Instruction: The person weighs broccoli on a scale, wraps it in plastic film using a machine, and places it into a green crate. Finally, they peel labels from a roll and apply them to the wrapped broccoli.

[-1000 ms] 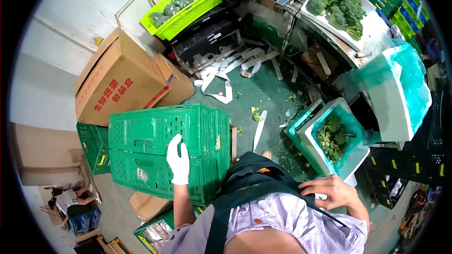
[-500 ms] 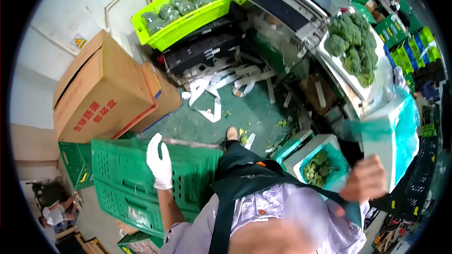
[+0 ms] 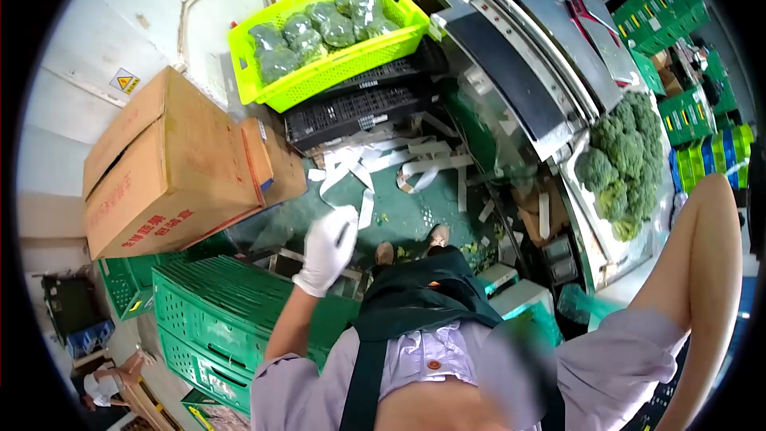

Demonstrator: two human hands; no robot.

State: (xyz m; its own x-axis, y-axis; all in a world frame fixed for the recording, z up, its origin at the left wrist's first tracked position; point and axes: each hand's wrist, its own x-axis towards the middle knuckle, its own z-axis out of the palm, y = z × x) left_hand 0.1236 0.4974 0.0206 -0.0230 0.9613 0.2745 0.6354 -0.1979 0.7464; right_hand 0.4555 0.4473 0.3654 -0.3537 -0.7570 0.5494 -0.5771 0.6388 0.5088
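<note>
My left hand (image 3: 327, 251), in a white glove, is raised in front of the apron. Its thumb stands a little apart from the fingers, and nothing shows in it. It is above and beside a stack of green plastic crates (image 3: 231, 295). My bare right arm (image 3: 702, 247) is bent with the elbow up at the right, and its hand is out of view. Just beyond that elbow, several broccoli heads (image 3: 626, 156) are piled on a white tray (image 3: 590, 219). Film-wrapped broccoli heads (image 3: 323, 28) fill a yellow-green crate (image 3: 343, 76).
Cardboard boxes (image 3: 167, 168) stand at the left. Black crates (image 3: 359, 112) support the yellow-green one. A wrapping machine (image 3: 511, 64) is at the upper right. White strips (image 3: 347, 175) litter the green floor. Another person (image 3: 108, 383) is at the lower left.
My left hand has moved right, away from over the green crates. My right hand has left view as the arm swung up and out. The view has shifted, and both shoes now show.
</note>
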